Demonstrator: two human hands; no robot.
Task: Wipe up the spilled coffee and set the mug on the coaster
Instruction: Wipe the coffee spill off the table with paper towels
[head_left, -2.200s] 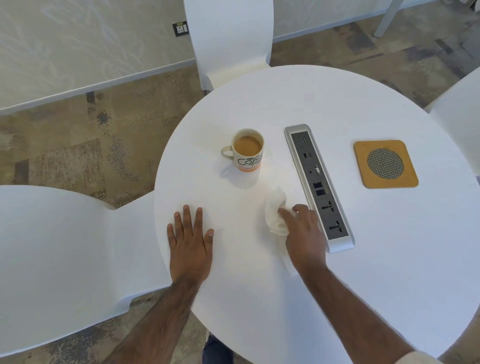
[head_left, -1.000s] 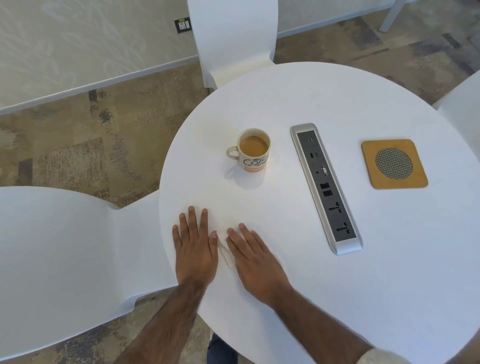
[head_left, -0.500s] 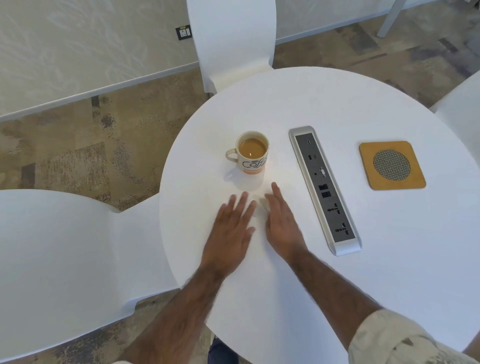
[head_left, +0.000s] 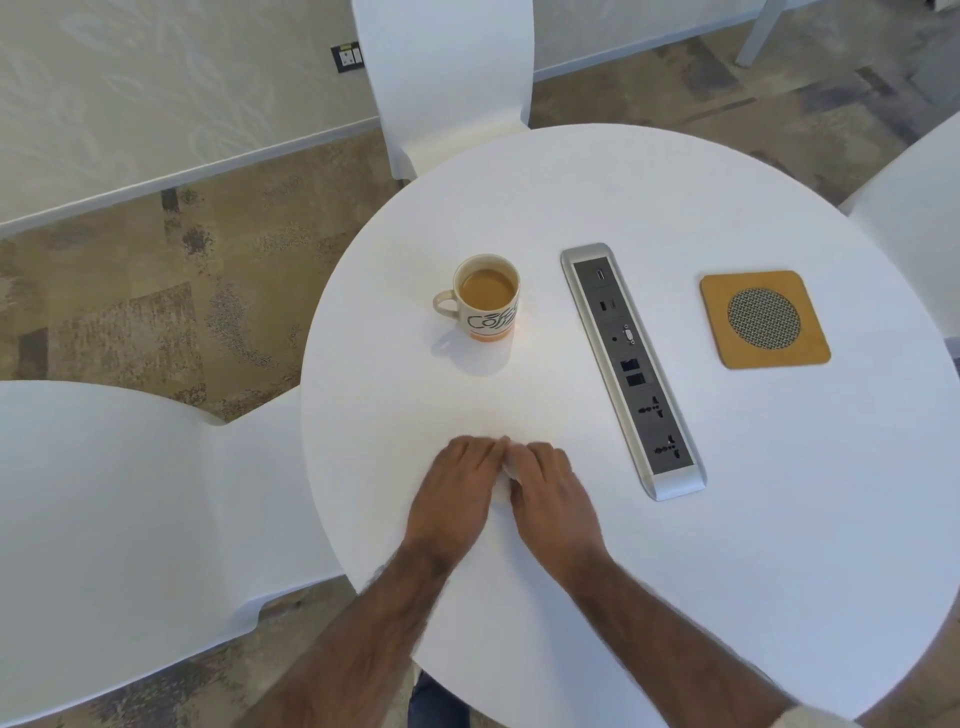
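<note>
Tissue (head_left: 508, 470) lay on the table (head_left: 675, 571) at the near edge, pinched between both hands; only a white sliver showed. Left hand (head_left: 457, 493) and right hand (head_left: 553, 499) were side by side, palms down, fingers curled narrow onto the wad. No coffee stain could be made out on the white top. Mug (head_left: 488, 299), full, stood farther out, left of the socket strip (head_left: 631, 369); coaster (head_left: 763, 318) lay beyond the strip, well apart from the mug. Judged step: gathering the tissue after wiping. To do it well, fold the wet side inward, press flat, and keep wrists clear of the full mug. Mug not yet moved to coaster.
</note>
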